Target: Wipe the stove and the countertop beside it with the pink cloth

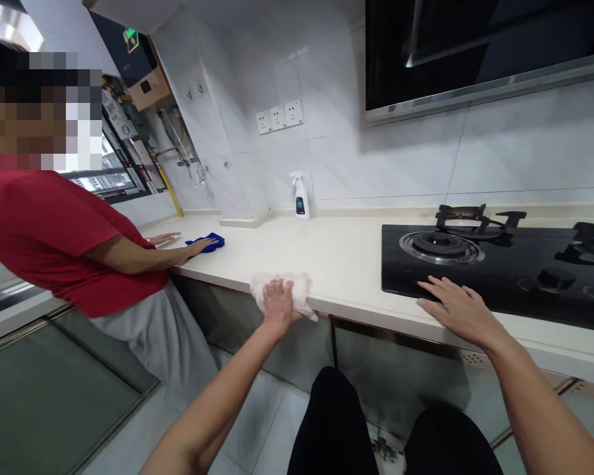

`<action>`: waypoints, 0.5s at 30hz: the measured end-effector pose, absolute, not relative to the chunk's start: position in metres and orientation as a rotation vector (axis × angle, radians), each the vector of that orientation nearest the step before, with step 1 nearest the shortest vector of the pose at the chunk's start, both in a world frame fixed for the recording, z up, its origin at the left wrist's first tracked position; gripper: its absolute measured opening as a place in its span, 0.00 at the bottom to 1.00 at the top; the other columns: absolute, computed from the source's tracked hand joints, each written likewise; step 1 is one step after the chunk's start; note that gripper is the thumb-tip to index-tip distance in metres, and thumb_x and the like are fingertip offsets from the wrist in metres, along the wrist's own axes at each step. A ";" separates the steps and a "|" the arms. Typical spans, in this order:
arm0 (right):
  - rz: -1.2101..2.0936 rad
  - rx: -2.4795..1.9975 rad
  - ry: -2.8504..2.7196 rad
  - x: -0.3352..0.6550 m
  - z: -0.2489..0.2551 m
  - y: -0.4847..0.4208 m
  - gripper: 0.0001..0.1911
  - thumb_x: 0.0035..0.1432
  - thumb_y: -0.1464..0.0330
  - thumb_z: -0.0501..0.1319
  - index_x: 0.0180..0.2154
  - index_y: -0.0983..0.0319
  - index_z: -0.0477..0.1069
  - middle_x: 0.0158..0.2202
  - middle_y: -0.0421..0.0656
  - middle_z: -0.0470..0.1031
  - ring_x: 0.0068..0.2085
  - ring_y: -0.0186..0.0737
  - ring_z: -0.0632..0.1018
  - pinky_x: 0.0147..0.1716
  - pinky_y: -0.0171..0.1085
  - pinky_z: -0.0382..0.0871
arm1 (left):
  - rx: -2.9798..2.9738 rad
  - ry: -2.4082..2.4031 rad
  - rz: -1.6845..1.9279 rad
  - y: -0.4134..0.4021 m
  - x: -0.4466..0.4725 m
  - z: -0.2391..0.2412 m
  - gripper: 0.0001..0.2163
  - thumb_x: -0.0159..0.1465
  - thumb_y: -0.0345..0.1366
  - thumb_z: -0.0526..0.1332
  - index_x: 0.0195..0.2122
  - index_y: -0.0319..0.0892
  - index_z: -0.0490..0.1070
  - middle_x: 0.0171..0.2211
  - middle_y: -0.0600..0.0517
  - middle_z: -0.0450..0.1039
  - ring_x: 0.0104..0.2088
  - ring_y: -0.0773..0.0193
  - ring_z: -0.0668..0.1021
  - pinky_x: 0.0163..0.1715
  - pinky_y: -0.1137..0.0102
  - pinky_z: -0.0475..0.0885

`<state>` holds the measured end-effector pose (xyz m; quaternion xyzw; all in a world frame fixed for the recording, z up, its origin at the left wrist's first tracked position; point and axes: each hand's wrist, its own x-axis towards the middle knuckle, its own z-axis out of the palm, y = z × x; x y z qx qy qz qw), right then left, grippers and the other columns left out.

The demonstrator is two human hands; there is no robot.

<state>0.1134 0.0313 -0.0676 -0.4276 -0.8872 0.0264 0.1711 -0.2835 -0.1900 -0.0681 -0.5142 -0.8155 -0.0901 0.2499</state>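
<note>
My left hand presses down on a pale pink cloth at the front edge of the cream countertop, fingers curled over it. My right hand lies flat with fingers spread on the front left corner of the black glass gas hob, holding nothing.
A person in a red shirt stands at the left with a hand on a blue cloth on the counter. A white spray bottle stands by the tiled wall. Burner grates sit on the hob; a range hood hangs above.
</note>
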 end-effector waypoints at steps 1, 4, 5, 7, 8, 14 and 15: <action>0.074 -1.216 -2.522 0.113 -0.068 0.032 0.37 0.67 0.43 0.44 0.68 0.51 0.66 0.74 0.42 0.60 0.75 0.54 0.57 0.71 0.60 0.51 | -1.430 -2.177 -0.298 -0.183 -0.268 -0.074 0.39 0.54 0.54 0.72 0.63 0.41 0.67 0.62 0.34 0.67 0.65 0.36 0.66 0.68 0.45 0.53; 0.058 -1.210 -2.520 0.113 -0.070 0.033 0.36 0.68 0.43 0.44 0.68 0.51 0.67 0.74 0.42 0.60 0.75 0.54 0.57 0.71 0.60 0.52 | -1.532 -2.016 -0.431 -0.160 -0.214 -0.091 0.42 0.50 0.58 0.75 0.62 0.43 0.69 0.61 0.34 0.70 0.63 0.33 0.69 0.65 0.41 0.56; 0.052 -1.207 -2.516 0.113 -0.070 0.032 0.36 0.68 0.44 0.44 0.68 0.51 0.67 0.74 0.42 0.60 0.74 0.53 0.58 0.71 0.60 0.52 | -1.572 -1.962 -0.459 -0.151 -0.194 -0.096 0.44 0.48 0.59 0.76 0.62 0.44 0.69 0.60 0.34 0.70 0.62 0.33 0.70 0.65 0.40 0.58; 0.047 -1.203 -2.508 0.113 -0.069 0.031 0.35 0.69 0.44 0.43 0.67 0.51 0.67 0.73 0.42 0.61 0.74 0.53 0.58 0.71 0.59 0.52 | -1.666 -1.863 -0.490 -0.135 -0.151 -0.103 0.47 0.44 0.61 0.77 0.63 0.44 0.69 0.60 0.35 0.71 0.60 0.33 0.71 0.63 0.39 0.60; 0.048 -1.202 -2.507 0.113 -0.068 0.030 0.35 0.70 0.44 0.42 0.67 0.50 0.67 0.73 0.41 0.61 0.74 0.52 0.58 0.71 0.59 0.52 | -1.716 -1.816 -0.498 -0.127 -0.129 -0.105 0.48 0.44 0.61 0.77 0.63 0.43 0.69 0.59 0.34 0.72 0.59 0.33 0.71 0.62 0.40 0.61; 0.084 -1.198 -2.492 0.114 -0.061 0.026 0.36 0.73 0.50 0.33 0.68 0.50 0.66 0.73 0.39 0.62 0.74 0.48 0.58 0.71 0.56 0.52 | -1.907 -1.622 -0.502 -0.102 -0.046 -0.098 0.44 0.53 0.59 0.73 0.66 0.38 0.66 0.59 0.33 0.71 0.58 0.36 0.71 0.59 0.43 0.64; 0.096 -1.200 -2.491 0.115 -0.060 0.025 0.36 0.73 0.50 0.33 0.68 0.51 0.66 0.73 0.39 0.62 0.74 0.48 0.58 0.71 0.56 0.52 | -1.932 -1.597 -0.501 -0.102 -0.046 -0.096 0.42 0.56 0.57 0.72 0.66 0.39 0.66 0.59 0.34 0.72 0.58 0.37 0.71 0.59 0.45 0.64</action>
